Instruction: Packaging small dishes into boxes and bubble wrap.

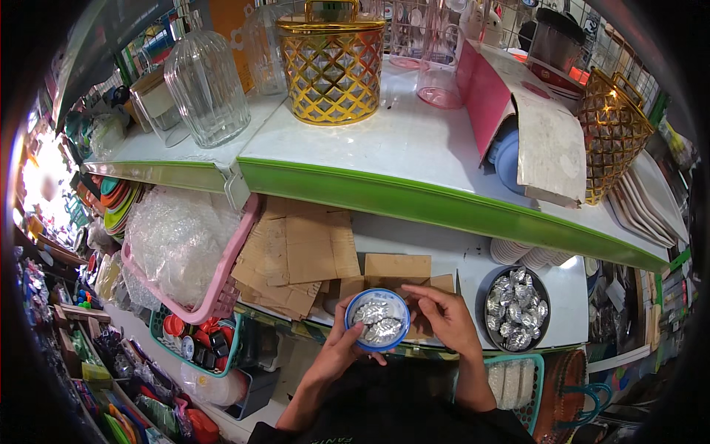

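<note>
A small round blue-rimmed container with a white, patterned inside is held by my left hand, the thumb over its rim. Silver foil-like pieces lie inside it. My right hand is beside the container with fingers spread, the index finger near its upper right edge; nothing shows in that hand. Just beyond both hands stands an open cardboard box, partly hidden by them. A dark oval bowl heaped with similar silver pieces sits to the right of my right hand.
Flattened cardboard lies left of the box, beside a pink basket of bubble wrap. The green-edged shelf overhangs the work surface and holds a glass bottle and a gold lattice container. Teal baskets stand below.
</note>
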The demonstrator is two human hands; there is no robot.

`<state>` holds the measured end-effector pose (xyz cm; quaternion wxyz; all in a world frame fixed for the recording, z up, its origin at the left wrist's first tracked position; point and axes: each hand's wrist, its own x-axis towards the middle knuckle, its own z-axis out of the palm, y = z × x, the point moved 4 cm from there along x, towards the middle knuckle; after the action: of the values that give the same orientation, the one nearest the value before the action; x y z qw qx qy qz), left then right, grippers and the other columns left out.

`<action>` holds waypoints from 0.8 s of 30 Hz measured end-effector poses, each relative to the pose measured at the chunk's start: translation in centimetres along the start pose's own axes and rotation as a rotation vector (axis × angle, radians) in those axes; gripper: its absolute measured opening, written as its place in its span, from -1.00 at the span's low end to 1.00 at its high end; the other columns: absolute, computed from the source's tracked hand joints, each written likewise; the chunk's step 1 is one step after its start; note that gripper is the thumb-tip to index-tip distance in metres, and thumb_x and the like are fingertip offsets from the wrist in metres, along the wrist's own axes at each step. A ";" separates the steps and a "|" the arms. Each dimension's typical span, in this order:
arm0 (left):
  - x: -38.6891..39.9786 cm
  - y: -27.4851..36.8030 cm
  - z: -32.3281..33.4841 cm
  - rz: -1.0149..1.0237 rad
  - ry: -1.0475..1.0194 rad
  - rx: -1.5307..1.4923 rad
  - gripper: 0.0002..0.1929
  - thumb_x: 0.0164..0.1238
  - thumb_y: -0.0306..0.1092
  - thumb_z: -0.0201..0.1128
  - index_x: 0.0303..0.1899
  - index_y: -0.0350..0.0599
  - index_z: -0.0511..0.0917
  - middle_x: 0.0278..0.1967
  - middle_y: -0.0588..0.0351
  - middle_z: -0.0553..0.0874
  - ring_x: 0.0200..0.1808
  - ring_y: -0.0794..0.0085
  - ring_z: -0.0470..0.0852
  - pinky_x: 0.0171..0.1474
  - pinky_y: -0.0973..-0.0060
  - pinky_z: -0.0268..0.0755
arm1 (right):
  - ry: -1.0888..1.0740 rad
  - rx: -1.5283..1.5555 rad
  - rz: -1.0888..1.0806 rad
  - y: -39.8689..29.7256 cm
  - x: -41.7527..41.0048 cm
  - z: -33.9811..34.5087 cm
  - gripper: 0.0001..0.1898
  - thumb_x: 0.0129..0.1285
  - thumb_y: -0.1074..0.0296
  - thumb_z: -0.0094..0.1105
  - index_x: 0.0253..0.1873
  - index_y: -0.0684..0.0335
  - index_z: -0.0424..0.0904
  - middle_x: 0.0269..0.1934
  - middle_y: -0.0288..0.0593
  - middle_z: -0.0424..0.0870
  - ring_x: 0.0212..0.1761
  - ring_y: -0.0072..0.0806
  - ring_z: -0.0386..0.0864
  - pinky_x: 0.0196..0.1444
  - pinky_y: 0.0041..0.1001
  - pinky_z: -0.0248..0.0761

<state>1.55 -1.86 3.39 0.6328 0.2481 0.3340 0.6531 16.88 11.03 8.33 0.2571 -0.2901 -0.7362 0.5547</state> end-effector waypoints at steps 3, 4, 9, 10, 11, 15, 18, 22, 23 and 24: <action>0.3 0.1 0.1 -0.013 -0.037 0.028 -0.49 0.64 -0.32 -0.12 0.46 0.03 -0.10 0.28 -0.18 0.42 -0.09 -0.03 0.75 -0.22 0.20 0.77 | -0.076 0.162 0.115 0.1 -0.1 0.6 -0.69 0.49 0.36 0.15 0.23 0.32 0.59 -0.32 -0.25 0.74 -0.43 -0.68 0.60 -0.40 -0.61 0.49; 0.4 0.3 0.2 -0.014 -0.038 0.030 -0.49 0.64 -0.32 -0.12 0.46 0.03 -0.10 0.28 -0.18 0.42 -0.09 -0.03 0.75 -0.22 0.20 0.77 | -0.095 0.183 0.111 0.1 -0.1 0.8 -0.68 0.48 0.35 0.17 0.24 0.33 0.59 -0.34 -0.29 0.73 -0.45 -0.72 0.58 -0.44 -0.64 0.47; 0.8 0.6 0.6 -0.048 0.061 0.194 -0.49 0.67 -0.24 -0.14 0.50 0.02 -0.05 0.31 -0.11 0.41 -0.12 0.10 0.77 -0.21 0.25 0.76 | -0.045 0.200 0.122 0.4 0.3 0.6 -0.67 0.42 0.45 0.22 0.23 0.40 0.57 -0.36 -0.26 0.71 -0.48 -0.74 0.56 -0.48 -0.65 0.48; 1.0 0.7 0.8 -0.049 0.060 0.195 -0.49 0.67 -0.24 -0.14 0.50 0.02 -0.05 0.31 -0.11 0.41 -0.12 0.10 0.77 -0.21 0.25 0.76 | -0.008 0.194 0.116 0.3 0.4 0.5 -0.67 0.42 0.49 0.21 0.22 0.42 0.57 -0.39 -0.27 0.70 -0.55 -0.75 0.53 -0.51 -0.68 0.47; 1.1 0.8 0.9 -0.026 0.060 0.180 -0.47 0.68 -0.22 -0.15 0.52 0.03 -0.07 0.31 -0.10 0.41 -0.12 0.12 0.76 -0.21 0.25 0.76 | -0.006 0.195 0.116 0.3 0.4 0.5 -0.67 0.42 0.49 0.21 0.22 0.42 0.57 -0.39 -0.27 0.70 -0.55 -0.75 0.53 -0.51 -0.68 0.47; 1.7 0.8 1.1 0.021 0.071 0.146 -0.42 0.70 -0.20 -0.21 0.59 0.09 -0.18 0.35 -0.10 0.39 -0.10 0.14 0.74 -0.21 0.25 0.75 | 0.016 0.198 0.165 0.5 0.7 0.2 -0.68 0.38 0.54 0.23 0.20 0.43 0.59 -0.40 -0.26 0.69 -0.54 -0.73 0.55 -0.53 -0.66 0.47; 2.1 0.9 1.2 0.009 0.020 0.084 -0.39 0.70 -0.21 -0.23 0.60 0.13 -0.27 0.37 -0.11 0.37 -0.07 0.18 0.73 -0.20 0.24 0.75 | 0.048 0.177 0.168 0.5 0.7 0.0 -0.68 0.36 0.55 0.24 0.18 0.42 0.60 -0.40 -0.26 0.69 -0.55 -0.71 0.56 -0.54 -0.65 0.47; 2.6 1.3 1.3 0.010 0.035 0.023 -0.42 0.71 -0.20 -0.24 0.60 0.10 -0.20 0.41 -0.11 0.32 -0.06 0.22 0.72 -0.22 0.30 0.74 | 0.081 0.185 0.179 0.3 0.8 -0.2 -0.68 0.34 0.57 0.25 0.18 0.43 0.60 -0.39 -0.23 0.70 -0.57 -0.69 0.56 -0.53 -0.65 0.46; 2.8 1.4 1.1 0.008 0.080 0.130 -0.43 0.70 -0.20 -0.21 0.59 0.05 -0.12 0.33 -0.12 0.41 -0.13 0.28 0.72 -0.27 0.35 0.73 | 0.080 0.185 0.179 0.4 0.8 -0.3 -0.68 0.34 0.57 0.25 0.18 0.43 0.60 -0.39 -0.23 0.70 -0.57 -0.69 0.56 -0.53 -0.65 0.46; 3.0 1.6 1.0 0.006 0.124 0.238 -0.45 0.70 -0.19 -0.18 0.59 0.01 -0.04 0.25 -0.13 0.50 -0.19 0.34 0.73 -0.32 0.40 0.71 | 0.092 0.161 0.174 0.7 0.8 -0.7 -0.66 0.33 0.56 0.26 0.18 0.42 0.60 -0.36 -0.22 0.71 -0.51 -0.69 0.57 -0.51 -0.64 0.50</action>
<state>0.98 1.32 4.95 0.5752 0.2816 0.4466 0.6248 16.90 12.15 7.91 0.2638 -0.3564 -0.6487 0.6185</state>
